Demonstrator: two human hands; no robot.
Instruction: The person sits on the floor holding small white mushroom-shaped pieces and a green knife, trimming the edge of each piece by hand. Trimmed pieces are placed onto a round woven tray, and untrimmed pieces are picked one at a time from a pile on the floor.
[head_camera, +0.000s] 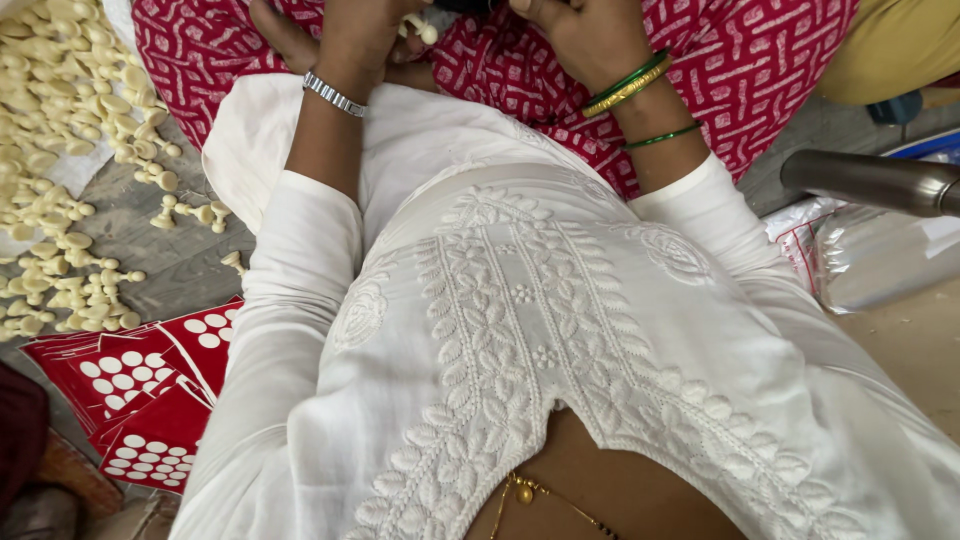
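Note:
My left hand (362, 35) sits at the top edge over my lap in red patterned cloth (740, 60), a metal watch on its wrist. Small cream plastic pieces (418, 28) show at its fingers. My right hand (585, 30), with green and gold bangles on the wrist, is curled close beside it; what it holds is cut off by the frame edge. My white embroidered top fills the middle of the view.
A heap of cream plastic pieces (60, 120) lies on the grey floor at left. Red cards with white dots (150, 390) are stacked at lower left. A steel tube (870, 180) and a clear plastic bag (880, 260) lie at right.

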